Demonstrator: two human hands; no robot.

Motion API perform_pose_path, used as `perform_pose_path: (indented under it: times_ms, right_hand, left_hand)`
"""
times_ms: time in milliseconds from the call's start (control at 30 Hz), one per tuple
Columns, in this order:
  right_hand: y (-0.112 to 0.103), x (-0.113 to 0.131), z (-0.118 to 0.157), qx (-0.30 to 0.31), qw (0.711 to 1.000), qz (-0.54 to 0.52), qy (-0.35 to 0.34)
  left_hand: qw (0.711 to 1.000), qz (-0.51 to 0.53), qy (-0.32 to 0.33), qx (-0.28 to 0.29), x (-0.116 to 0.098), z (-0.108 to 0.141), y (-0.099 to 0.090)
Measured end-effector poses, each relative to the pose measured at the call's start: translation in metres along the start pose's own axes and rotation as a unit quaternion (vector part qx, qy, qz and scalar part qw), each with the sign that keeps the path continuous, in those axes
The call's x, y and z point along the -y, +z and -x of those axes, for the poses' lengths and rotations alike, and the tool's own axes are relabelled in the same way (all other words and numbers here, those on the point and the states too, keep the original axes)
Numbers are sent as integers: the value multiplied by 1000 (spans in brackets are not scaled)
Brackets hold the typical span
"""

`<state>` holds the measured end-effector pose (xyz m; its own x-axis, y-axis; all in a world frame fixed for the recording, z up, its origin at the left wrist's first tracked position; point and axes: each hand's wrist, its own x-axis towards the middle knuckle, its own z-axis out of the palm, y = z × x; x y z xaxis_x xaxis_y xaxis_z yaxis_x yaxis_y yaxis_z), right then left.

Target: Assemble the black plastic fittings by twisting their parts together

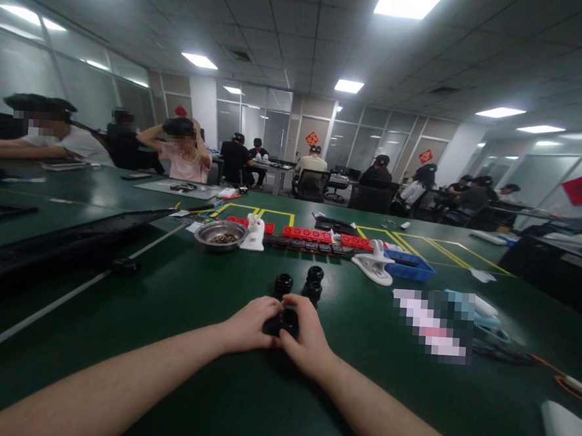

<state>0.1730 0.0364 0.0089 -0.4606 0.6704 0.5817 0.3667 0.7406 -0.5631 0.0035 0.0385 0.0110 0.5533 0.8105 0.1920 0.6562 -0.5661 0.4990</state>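
Between my two hands is a glossy black round part [289, 320] with an opening in it, which looks like a small wheel. My left hand [255, 322] closes on its left side, and my right hand [308, 334] curls around the right side with thumb and fingers. Both hands rest low over the green table, and the fingers hide part of the piece. Just beyond my fingertips stand similar black wheel-like parts: one [284, 283] to the left, another [316, 274] at the back right and a third [313, 290] in front of it.
Farther back are a metal bowl [211, 234] of small pieces, a white clip stand [254, 235], red blocks [307, 235], another white clip [374, 266] and a blue tray [416, 270]. A long black panel [72, 244] lies left. Cables and a blurred item are right. People sit beyond.
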Motion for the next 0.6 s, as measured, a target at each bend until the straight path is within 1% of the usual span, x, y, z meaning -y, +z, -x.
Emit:
perform_pose_path:
  times_ms: [167,300,367,500,600]
  right_hand:
    - [1,0,-1,-33,998,36,30]
    - [4,-4,-2,-28,997,57,49]
    - [4,-4,-2,-21,998,45,44]
    - [3,-3,0,-17,1000,8,12]
    - [2,-3,0,-41,999,20,17]
  left_hand:
    - [1000,0,2,-10,0,-1,1]
    - [1000,-2,1,-12,-2,-1,-1]
    - [1000,2,-1,-9,-2,0,-1]
    - [1000,4,-1,-4,-1,0,0]
    - [1000,-5,0,-9,0,-1,1]
